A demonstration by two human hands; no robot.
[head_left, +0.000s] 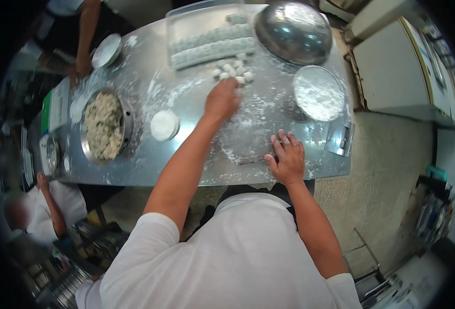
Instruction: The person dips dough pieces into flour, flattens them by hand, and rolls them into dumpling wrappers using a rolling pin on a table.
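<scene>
My left hand [222, 101] reaches to the middle of the metal table, its fingers curled together at the near edge of a cluster of small white dough pieces [225, 68]. Its fingertips are partly hidden, so whether a piece is between them does not show. Near the table's front edge, my right hand [290, 158] lies palm down with fingers spread. Under it is a thin dark rolling pin [254, 159], whose left end sticks out past the thumb. Flour is scattered on the steel around both hands.
Behind the dough pieces stands a tray [174, 31] with rows of dumplings. A steel bowl [293, 32], a bowl of flour [318, 93] and a metal scraper [339, 139] are right. Left are a white container [164, 125], filling [104, 126] and other people.
</scene>
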